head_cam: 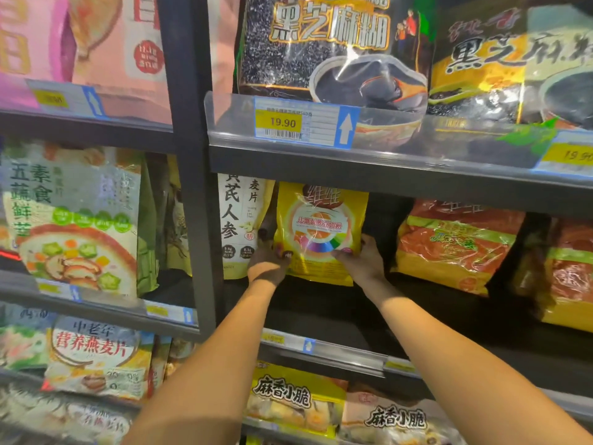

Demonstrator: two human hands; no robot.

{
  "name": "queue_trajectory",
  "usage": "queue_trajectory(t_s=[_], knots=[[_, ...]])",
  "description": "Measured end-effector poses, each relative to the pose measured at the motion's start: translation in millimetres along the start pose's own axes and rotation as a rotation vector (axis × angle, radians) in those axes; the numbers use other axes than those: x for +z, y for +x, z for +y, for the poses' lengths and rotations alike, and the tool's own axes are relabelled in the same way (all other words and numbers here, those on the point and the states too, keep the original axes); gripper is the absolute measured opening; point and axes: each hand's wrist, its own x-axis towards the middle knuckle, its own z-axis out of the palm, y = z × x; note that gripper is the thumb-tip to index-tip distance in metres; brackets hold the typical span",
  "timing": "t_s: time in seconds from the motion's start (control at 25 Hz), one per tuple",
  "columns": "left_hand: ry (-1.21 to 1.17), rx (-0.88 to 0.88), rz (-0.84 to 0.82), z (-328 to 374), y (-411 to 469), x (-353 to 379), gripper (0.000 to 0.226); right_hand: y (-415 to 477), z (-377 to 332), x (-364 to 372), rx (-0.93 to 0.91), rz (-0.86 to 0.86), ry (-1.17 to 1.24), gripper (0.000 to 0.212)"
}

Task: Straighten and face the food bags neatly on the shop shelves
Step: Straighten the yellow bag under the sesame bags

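A yellow food bag (321, 216) with a rainbow wheel on its front stands upright, facing out, deep on the middle shelf (321, 316). My left hand (268, 264) grips its lower left edge, thumb on the front. My right hand (362, 261) grips its lower right edge, fingertips curled onto the front. A white oat bag (237, 220) stands right beside it on the left. To the right, past a dark gap, an orange and yellow bag (455, 245) leans back.
Black sesame bags (333, 46) fill the shelf above, behind a clear lip with a 19.90 price tag (305, 122). A dark upright post (189, 162) divides the bays. Yellow snack bags (288, 399) sit on the shelf below, and soup bags (73, 216) stand at the left.
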Motion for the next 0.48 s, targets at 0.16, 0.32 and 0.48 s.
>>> queue_trajectory(t_s=[0.16,0.32,0.48], knots=[[0.041,-0.041,-0.029,5,6,0,0.015,13,11,3,0.020,0.004,-0.038,0.085],[0.084,-0.069,-0.009,12,13,4,0.023,23,8,4,0.041,0.011,-0.042,0.084],[0.133,-0.089,0.032,15,15,9,0.036,27,11,7,0.040,0.015,-0.043,0.085]])
